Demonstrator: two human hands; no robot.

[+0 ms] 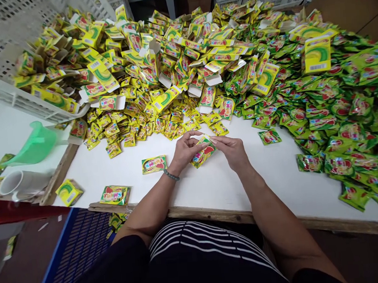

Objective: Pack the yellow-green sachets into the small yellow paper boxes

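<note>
Between both hands, over the front of the white table, is a small yellow-green box (203, 156) with a watermelon print, tilted. My left hand (187, 151) is closed on its left side, thumb across the face. At its upper right end, my right hand (230, 149) pinches the edge or flap; the fingertips partly hide it. A flat box (154, 164) lies just left of my left hand, another box (115, 195) near the front edge, and a yellow box (69, 192) farther left. Small yellow packets (113, 149) lie beyond my hands.
Open yellow boxes (102, 74) are heaped at the back. Green packets (332, 105) pile up on the right. A white crate (27, 101) leans at the upper left, above a green scoop (35, 145) and a white mug (25, 184). A blue crate (75, 244) stands below the table edge.
</note>
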